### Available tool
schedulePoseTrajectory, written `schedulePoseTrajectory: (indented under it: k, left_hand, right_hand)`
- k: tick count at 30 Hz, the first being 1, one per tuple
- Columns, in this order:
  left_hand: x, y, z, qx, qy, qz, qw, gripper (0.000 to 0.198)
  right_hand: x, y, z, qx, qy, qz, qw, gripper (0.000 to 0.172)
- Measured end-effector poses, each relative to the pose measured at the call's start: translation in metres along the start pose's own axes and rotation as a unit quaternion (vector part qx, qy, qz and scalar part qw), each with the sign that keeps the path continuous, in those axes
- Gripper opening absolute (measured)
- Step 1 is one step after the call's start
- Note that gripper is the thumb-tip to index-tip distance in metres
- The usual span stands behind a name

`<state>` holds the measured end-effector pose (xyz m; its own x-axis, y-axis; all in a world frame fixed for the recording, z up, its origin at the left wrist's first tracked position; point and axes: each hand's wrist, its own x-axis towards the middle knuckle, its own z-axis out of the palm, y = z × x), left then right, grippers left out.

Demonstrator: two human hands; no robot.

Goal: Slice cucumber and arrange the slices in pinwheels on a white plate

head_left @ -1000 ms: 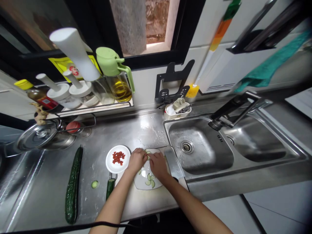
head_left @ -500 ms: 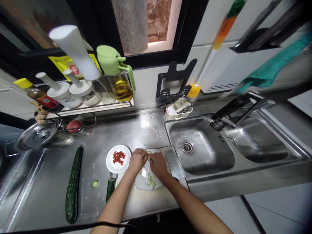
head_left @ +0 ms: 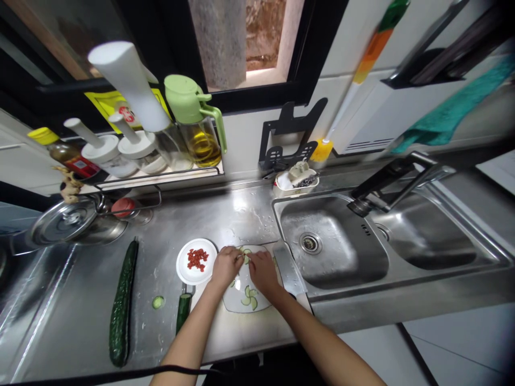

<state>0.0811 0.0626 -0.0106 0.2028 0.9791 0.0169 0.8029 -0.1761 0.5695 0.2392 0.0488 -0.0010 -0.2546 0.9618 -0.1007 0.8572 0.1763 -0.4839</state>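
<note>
cucumber slices (head_left: 249,298) lie in a small flower-like cluster toward the near edge of a pale, squarish plate (head_left: 233,304), and more slices (head_left: 245,250) show at its far edge, right by the fingertips. the plate rests on a white cutting board (head_left: 245,335) at the front edge of the steel counter (head_left: 173,225). both hands are over the plate's far half: the left hand (head_left: 227,264) comes in over its left edge, the right hand (head_left: 263,269) over its right side, and their curled fingertips nearly meet close to the far edge. neither hand is spread; the fingers are bunched over the slices there, but i cannot tell whether either one is pinching a slice or only touching it. along the right edge of the board lies a wide cleaver blade (head_left: 288,268), near the left edge of the sink (head_left: 354,238). just past the board's far left corner, close to the left hand, sits a round white dish (head_left: 183,269) with chopped red pieces (head_left: 197,259) in its middle. a cut length of cucumber (head_left: 183,310) lies by the board's left edge, just beside the left forearm. farther left on the counter are a small round cucumber end (head_left: 158,302) and a long whole cucumber (head_left: 122,305), its lower end toward the counter's front edge.
</note>
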Motion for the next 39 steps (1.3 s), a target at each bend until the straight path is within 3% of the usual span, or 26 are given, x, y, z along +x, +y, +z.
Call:
schedulePoseTrajectory:
  k: [5,10,13,16,19,21,27,39]
  left_hand:
    - [-0.009,0.001,-0.006,-0.006,0.025,-0.016,1.000,0.018]
    - [-0.037,-0.004,-0.015,-0.011,0.079,-0.058,0.995,0.019]
    - [-0.059,-0.017,-0.025,0.004,0.106,-0.115,0.988,0.020]
    - [-0.076,-0.034,-0.039,0.040,0.109,-0.214,0.970,0.019]
    - [-0.082,-0.046,-0.052,0.075,0.096,-0.305,0.945,0.019]
    - [-0.082,-0.050,-0.057,0.084,0.072,-0.331,0.937,0.020]
    - [-0.076,-0.049,-0.057,0.075,0.008,-0.337,0.939,0.023]
    - [-0.073,-0.043,-0.052,0.139,0.005,-0.316,0.939,0.027]
  right_hand:
    - [-0.003,0.000,-0.004,0.003,0.003,0.005,1.000,0.030]
    - [-0.012,-0.001,-0.009,0.008,0.008,-0.002,1.000,0.029]
    - [-0.020,-0.001,-0.010,0.013,0.010,-0.005,1.000,0.029]
    - [-0.027,-0.001,-0.010,0.024,0.020,-0.015,0.999,0.028]
    - [-0.034,-0.002,-0.007,0.032,0.022,-0.026,0.999,0.027]
    - [-0.037,-0.004,-0.005,0.031,0.015,-0.029,0.999,0.026]
    - [-0.045,-0.009,-0.002,0.023,-0.008,-0.026,0.999,0.024]
    - [-0.051,-0.010,-0.003,0.029,-0.004,-0.031,0.999,0.024]
